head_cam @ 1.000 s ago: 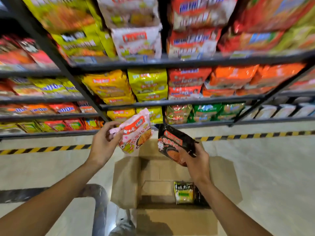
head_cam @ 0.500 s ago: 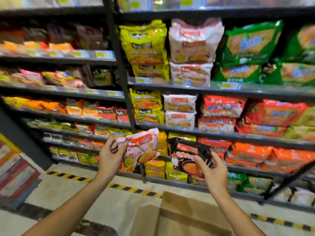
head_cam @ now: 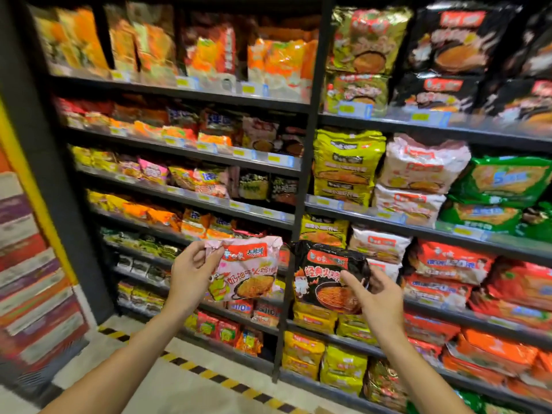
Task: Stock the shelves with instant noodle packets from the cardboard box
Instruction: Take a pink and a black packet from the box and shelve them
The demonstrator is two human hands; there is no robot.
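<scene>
Open air: between the person and the shelves (head_cam: 236,215), above the striped floor tape (head_cam: 209,375).
Shelf fronts: packed with stocked packets (head_cam: 346,171), little gap showing.
Obstacle: dark upright post (head_cam: 301,204) between the two bays.

Pink noodle packet (head_cam: 249,271), pinched at its top left corner by left hand (head_cam: 191,271): red band w/ white "白象" and a black-on-white "大辣娇" panel; below, big red chars "奶油" then "火鸡", rest too creased to read.

Black noodle packet (head_cam: 327,277), just right of pink packet, held by right hand (head_cam: 378,297): same red band w/ "白象", below it white "经典火鸡", last char hidden by thumb.

Green multipack (head_cam: 504,180), up-right of pink packet: large blue "5", rest blurred.

Small packs (head_cam: 254,309) just below pink packet: "110" in white.

Shelf price tags (head_cam: 276,158): yellow/blue, print unreadable. Other packs too blurred.
</scene>
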